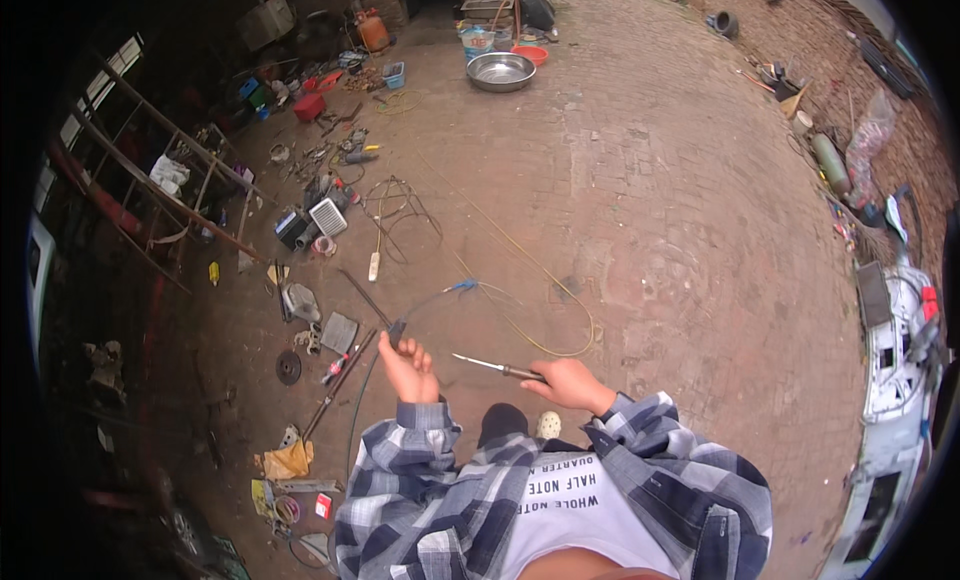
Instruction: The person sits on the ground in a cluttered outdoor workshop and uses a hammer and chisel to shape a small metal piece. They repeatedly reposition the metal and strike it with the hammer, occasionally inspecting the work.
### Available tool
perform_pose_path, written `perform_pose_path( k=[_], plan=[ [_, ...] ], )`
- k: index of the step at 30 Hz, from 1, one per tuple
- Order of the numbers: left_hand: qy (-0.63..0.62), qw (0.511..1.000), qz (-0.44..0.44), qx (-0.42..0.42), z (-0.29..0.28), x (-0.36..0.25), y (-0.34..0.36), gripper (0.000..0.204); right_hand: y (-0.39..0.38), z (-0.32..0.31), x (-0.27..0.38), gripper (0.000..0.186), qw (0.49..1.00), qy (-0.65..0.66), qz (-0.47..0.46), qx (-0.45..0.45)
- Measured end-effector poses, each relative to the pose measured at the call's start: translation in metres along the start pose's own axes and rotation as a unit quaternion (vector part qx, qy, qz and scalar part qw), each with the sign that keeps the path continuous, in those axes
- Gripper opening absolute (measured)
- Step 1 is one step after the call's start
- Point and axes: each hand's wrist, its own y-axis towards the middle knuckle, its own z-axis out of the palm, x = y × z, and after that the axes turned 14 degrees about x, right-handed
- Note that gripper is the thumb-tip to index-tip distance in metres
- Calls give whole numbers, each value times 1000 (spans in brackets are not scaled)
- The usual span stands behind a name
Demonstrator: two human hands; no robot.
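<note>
My left hand [408,368] is closed, with its thumb up against a dark grip-like end of a cable [397,330]. From there the dark cable curves away to a blue piece [464,285] lying farther off, and a length hangs down by my sleeve. In my closed right hand [572,384] is a slim tool [518,371] with a brown handle and a thin silver shaft; whether it is a screwdriver or a soldering iron I cannot tell. Its tip points left toward my left hand, apart from the cable.
A yellow cord [545,354] loops over the brick floor, near a white power strip [374,268]. Scattered tools and parts lie left, including a round disc [288,368] and a metal rod [335,392]. A steel basin [501,72] stands far off; vehicle panels [893,380] line the right.
</note>
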Motion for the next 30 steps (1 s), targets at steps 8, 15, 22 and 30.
perform_pose_path(
  k=[8, 15, 22, 30],
  plan=[
    [219, 925, 130, -283, -83, -17, 128, 34, 129, -104, -89, 29, 996, -25, 89, -4],
    [139, 980, 1, -140, 53, -4, 287, 37, 243, -215, -121, 30, 987, 37, 151, -36],
    [-48, 984, -104, 133, 187, 12, 452, 36, 378, -290, -122, 34, 956, 271, 84, 73],
    [-60, 998, 10, 5, 193, -11, 645, 36, 562, -352, -217, 36, 983, 125, 122, 53]
  ],
)
